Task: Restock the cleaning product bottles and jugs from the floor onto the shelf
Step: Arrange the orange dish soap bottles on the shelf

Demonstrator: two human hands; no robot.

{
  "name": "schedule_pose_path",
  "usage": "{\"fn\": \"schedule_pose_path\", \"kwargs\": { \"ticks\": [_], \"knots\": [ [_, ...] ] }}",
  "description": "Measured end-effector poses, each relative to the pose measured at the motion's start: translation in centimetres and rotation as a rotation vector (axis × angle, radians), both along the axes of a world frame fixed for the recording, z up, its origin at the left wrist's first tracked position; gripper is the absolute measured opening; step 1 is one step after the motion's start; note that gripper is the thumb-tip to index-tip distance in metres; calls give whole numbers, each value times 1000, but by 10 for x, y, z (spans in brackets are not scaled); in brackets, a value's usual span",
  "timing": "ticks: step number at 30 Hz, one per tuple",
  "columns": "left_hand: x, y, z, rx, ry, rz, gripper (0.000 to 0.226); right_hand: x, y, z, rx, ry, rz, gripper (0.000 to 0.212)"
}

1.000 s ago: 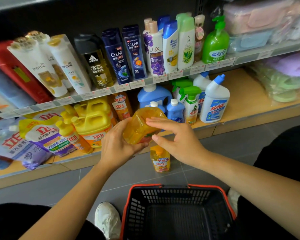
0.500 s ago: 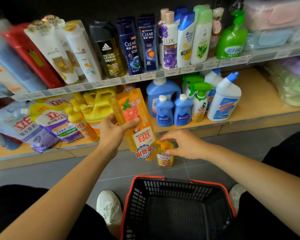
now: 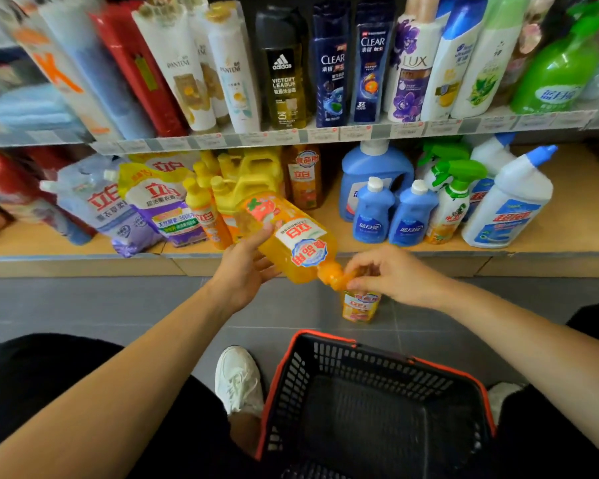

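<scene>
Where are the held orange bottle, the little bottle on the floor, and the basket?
Held orange bottle (image 3: 301, 236): head view, on its label.
Little floor bottle (image 3: 360, 306): head view, its label.
Basket (image 3: 325, 335): head view, its red rim.

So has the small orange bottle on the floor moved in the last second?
No. The small orange bottle stands on the same spot, just left of the grout line.

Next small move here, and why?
Probably right the orange bottle in the left hand before shelving. It points cap-down toward the right hand, whose fingers pinch the top of the small bottle standing on the floor.
</scene>
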State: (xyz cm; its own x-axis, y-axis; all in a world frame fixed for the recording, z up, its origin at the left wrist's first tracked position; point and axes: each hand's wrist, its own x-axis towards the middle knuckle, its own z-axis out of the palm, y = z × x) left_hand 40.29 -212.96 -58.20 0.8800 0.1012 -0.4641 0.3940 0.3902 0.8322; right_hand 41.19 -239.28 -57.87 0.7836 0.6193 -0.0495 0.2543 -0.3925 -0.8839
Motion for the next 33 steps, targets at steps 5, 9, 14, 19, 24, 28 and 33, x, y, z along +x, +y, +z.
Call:
{"fn": "schedule_pose_path", "kwargs": {
  "ticks": [5,9,14,19,24,28,33],
  "knots": [
    [-9,-1,-18,-110,115,-75,32,16,39,15,139,31,69,9],
    [-12,0,-29,-11,125,-155,19,35,66,-6,140,144,-41,18],
    [-5,8,-32,326,115,-168,16,47,69,-51,-37,248,-109,23],
    [12,17,-25,823,-102,-435,9,53,63,-91,-440,89,45,27],
    [36,33,-10,1187,-264,-700,16,57,53,-115,-731,-159,188,16],
    [61,48,1,1546,-400,-759,34,68,40,-122,-796,-187,123,11],
    [98,59,-3,1764,-588,-523,63,85,38,-103,-659,-227,-31,31]
  ]
}}
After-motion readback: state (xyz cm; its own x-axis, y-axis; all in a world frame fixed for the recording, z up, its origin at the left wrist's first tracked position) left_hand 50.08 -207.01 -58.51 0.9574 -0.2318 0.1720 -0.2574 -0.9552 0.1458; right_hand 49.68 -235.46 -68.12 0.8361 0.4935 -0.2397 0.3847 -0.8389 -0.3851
